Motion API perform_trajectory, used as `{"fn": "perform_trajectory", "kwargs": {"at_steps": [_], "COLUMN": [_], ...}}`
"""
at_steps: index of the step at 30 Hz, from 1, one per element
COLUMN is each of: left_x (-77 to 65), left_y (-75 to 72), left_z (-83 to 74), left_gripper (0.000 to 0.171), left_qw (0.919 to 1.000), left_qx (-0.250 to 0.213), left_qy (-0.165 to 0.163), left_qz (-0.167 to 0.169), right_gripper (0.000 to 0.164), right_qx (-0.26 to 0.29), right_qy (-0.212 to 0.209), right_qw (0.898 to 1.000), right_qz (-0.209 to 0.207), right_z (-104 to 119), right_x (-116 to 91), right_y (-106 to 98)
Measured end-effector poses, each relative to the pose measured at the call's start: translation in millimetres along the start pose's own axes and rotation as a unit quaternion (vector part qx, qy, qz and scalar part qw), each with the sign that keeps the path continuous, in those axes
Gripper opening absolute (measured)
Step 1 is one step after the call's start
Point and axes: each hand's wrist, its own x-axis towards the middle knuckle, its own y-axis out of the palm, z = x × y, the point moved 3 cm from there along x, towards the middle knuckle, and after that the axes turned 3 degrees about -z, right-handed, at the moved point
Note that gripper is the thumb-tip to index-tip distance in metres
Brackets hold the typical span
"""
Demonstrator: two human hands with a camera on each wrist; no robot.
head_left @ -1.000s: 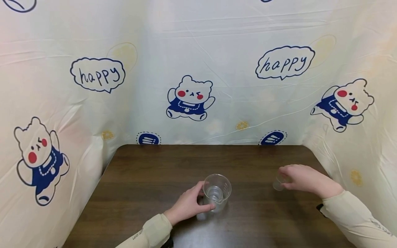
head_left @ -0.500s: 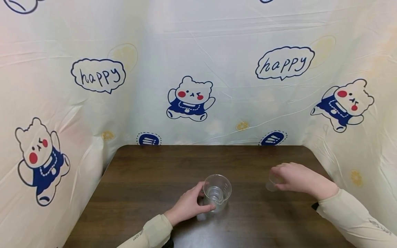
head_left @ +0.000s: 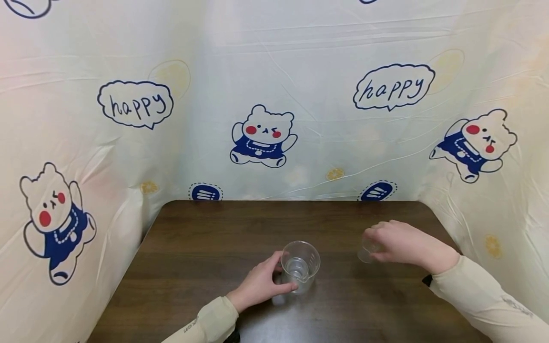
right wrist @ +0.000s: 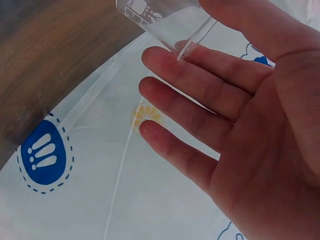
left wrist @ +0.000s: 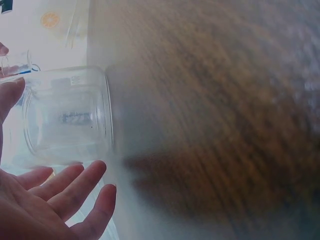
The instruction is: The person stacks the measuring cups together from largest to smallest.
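In the head view my left hand [head_left: 259, 285] grips the side of a large clear glass beaker [head_left: 312, 267], its thumb at the front and its fingers behind. The beaker stands upright on the table, and a smaller glass vessel [left wrist: 77, 120] shows inside it in the left wrist view. To the right, my right hand [head_left: 403, 244] pinches a small clear beaker [head_left: 364, 254] near the rim between thumb and forefingers. White printed marks are visible on this small beaker [right wrist: 150, 15] in the right wrist view, while the other fingers stretch out below it.
The brown wooden table [head_left: 240, 224] carries both beakers. A pale curtain [head_left: 321, 133] printed with bears and "happy" bubbles hangs behind it and along both sides. The far table edge meets the curtain.
My right hand has moved left with the small beaker, bringing it closer to the large one. The left hand and the large beaker have stayed in place.
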Motion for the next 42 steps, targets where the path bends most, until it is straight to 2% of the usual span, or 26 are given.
{"fn": "perform_trajectory", "kwargs": {"at_steps": [8,17,29,42], "left_x": [0.8,1.4,0.0,1.1], "left_y": [1.2,1.9,0.0,1.2], "left_z": [2.6,5.1,1.0,5.1], "left_gripper": [0.081,0.082,0.080,0.080], "left_qw": [1.0000,1.0000,1.0000,1.0000], "left_qx": [0.005,0.006,0.000,-0.003], "left_qy": [-0.002,0.001,0.007,-0.001], "left_qz": [-0.002,-0.002,-0.007,-0.003], "right_gripper": [0.025,0.026,0.023,0.022], "right_qx": [-0.010,-0.030,-0.030,-0.026], "right_qy": [-0.029,-0.036,-0.049,-0.065], "right_qw": [0.999,0.999,0.998,0.998], "right_qz": [-0.009,-0.004,-0.013,-0.008], "right_z": [9,22,36,52], "right_x": [11,25,48,70], "right_y": [-3,-9,-15,-16]}}
